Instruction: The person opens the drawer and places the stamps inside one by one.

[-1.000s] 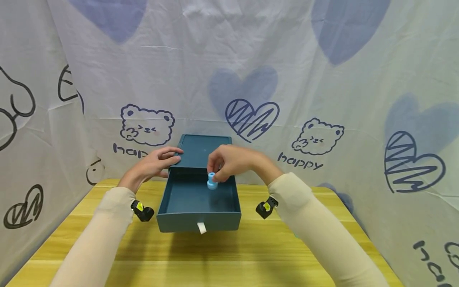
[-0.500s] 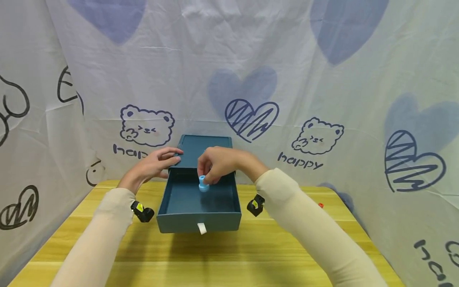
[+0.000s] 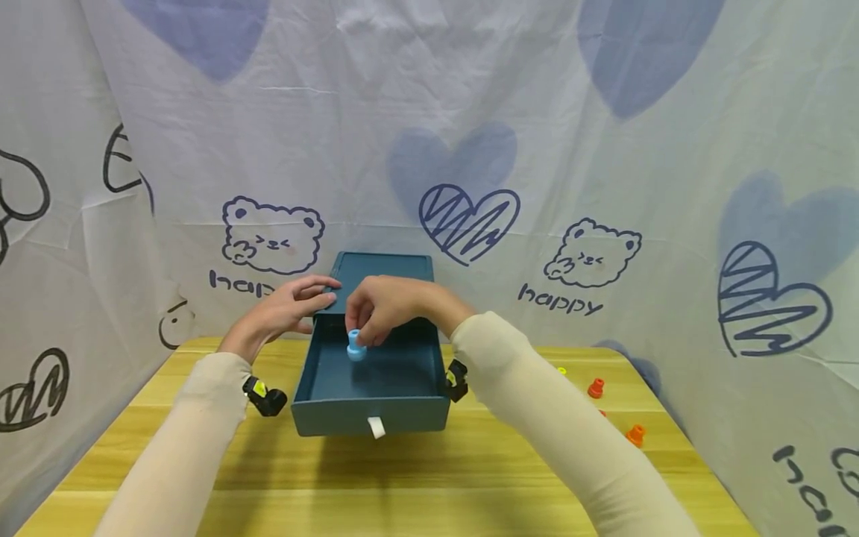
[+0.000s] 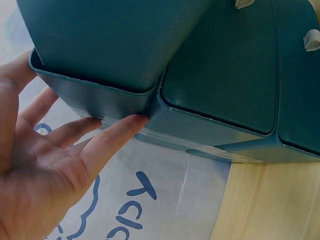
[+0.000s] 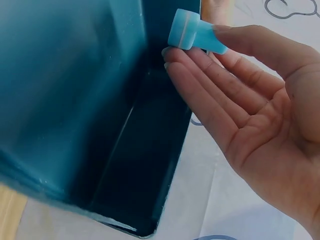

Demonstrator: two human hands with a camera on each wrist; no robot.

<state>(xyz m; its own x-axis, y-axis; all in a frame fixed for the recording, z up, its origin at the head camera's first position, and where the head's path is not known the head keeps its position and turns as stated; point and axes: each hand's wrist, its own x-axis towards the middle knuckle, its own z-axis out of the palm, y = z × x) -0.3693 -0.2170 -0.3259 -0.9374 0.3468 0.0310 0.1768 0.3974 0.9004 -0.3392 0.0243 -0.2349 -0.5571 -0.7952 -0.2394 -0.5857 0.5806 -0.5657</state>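
Observation:
A dark teal drawer box [image 3: 385,270] stands on the wooden table with its drawer [image 3: 322,373] pulled out toward me. My left hand [image 3: 310,296] rests with straight fingers on the box's top left corner. In the left wrist view those fingers [image 4: 107,137] touch the casing's edge [image 4: 95,92]. My right hand [image 3: 367,322] pinches a small light-blue spool-shaped piece [image 3: 356,348] and holds it over the drawer's back left part. In the right wrist view the blue piece [image 5: 192,36] sits at the fingertips [image 5: 172,56], above the drawer's dark inside [image 5: 130,150].
Two orange pieces [image 3: 595,388] [image 3: 635,433] and a tiny yellow one [image 3: 561,370] lie on the table [image 3: 429,485] at the right. A white pull tab [image 3: 376,427] hangs from the drawer front. Printed cloth walls enclose the table on three sides.
My right hand has carried the blue piece leftward over the drawer. With the arm shifted, the orange pieces at the right have come into view. My left hand has stayed put.

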